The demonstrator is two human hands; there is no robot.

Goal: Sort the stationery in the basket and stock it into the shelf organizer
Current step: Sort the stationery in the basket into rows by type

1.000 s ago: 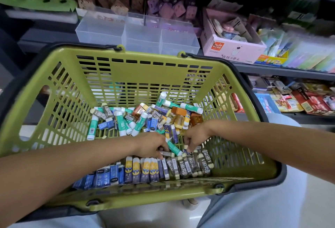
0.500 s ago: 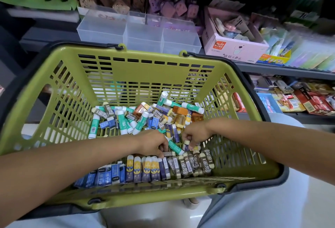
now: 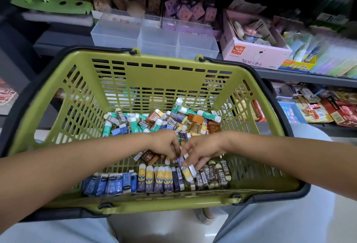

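Head cam: small purple-wrapped eraser (image 3: 180, 160) pinched between right hand (image 3: 201, 149) and left hand (image 3: 167, 143) fingertips, low in green basket (image 3: 164, 63), right above the near-wall row (image 3: 154, 181) lined up blue / yellow-face / 2B, prob so each kind lifts out as a batch. Loose mixed pile (image 3: 164, 121) at the far end, not sorted yet. Clear shelf organizer (image 3: 154, 38) just behind basket w/ 3 bins, looks unfilled, prob one per type.

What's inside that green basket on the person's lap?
The green basket holds a sorted row of erasers along its near wall and a loose pile of glue sticks and erasers farther back. Both hands, left hand and right hand, cover the items between.
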